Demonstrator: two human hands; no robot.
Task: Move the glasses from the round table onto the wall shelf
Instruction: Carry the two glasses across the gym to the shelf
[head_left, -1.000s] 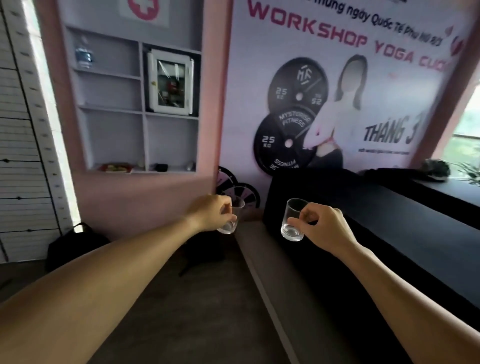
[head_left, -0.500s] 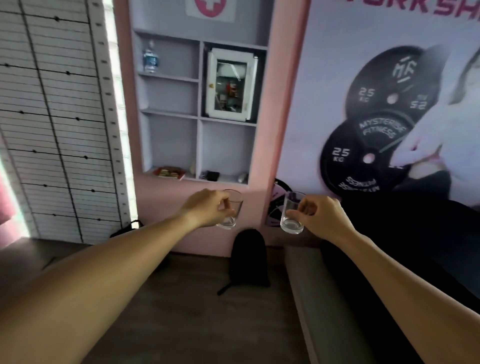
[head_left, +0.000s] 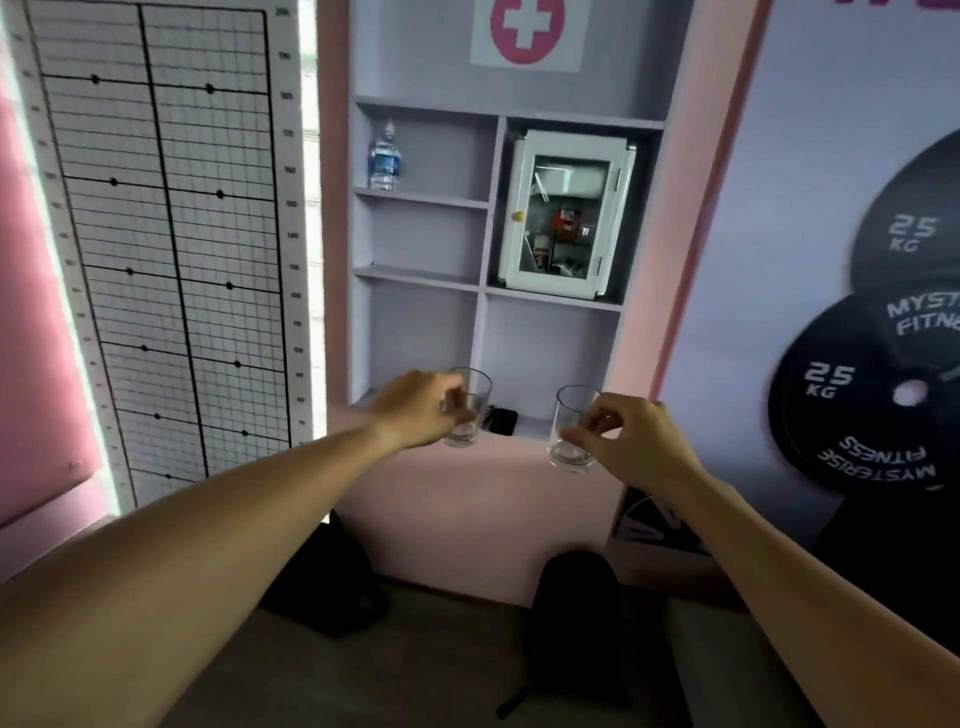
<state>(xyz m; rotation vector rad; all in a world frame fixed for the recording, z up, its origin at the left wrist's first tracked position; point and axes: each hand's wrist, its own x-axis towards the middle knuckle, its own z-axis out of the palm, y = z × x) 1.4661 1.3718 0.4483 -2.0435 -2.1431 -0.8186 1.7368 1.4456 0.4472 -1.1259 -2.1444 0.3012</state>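
Two upright glasses (head_left: 470, 408) (head_left: 571, 431), one gripped per hand (head_left: 415, 410) (head_left: 631, 441).

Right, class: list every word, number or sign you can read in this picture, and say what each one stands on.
"25 KG": upper weight plate on the wall banner.
"25 KG": lower weight plate.
"MYSTERISE FITNESS": lower plate, upside down at its bottom edge.
"MYST... FITNE...": cut off by the frame's right edge.
White cross in a pink circle: first-aid sign above the wall shelf.
Numbers on the grid chart: too blurred.
Water bottle label: too small.
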